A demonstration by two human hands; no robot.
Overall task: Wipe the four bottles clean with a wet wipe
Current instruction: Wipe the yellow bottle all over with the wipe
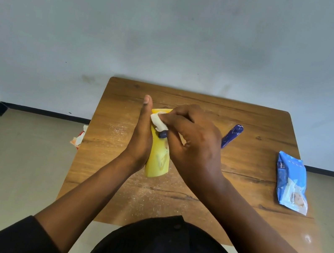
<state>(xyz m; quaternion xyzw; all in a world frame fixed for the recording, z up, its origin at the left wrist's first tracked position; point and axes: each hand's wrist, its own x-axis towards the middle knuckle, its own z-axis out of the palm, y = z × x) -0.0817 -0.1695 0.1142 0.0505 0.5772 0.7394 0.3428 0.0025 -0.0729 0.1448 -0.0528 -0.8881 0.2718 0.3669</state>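
From the head view, your left hand (141, 137) grips the yellow bottle (159, 158) above the wooden table (242, 172). It looks like light, smooth plastic, likely slippery when wet; hold its mid-body. Your right hand (192, 143) pinches the white wet wipe (158, 122) against its upper end.

Yellow bottle (159, 158), white wipe (158, 121), dark-blue bottle (232, 135), light-blue pack (291, 182), wood-grain table (250, 122).

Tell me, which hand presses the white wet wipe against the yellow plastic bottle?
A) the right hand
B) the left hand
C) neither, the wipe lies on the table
A: the right hand pinches the white wet wipe onto the yellow plastic bottle, while the left hand steadies the bottle's side.
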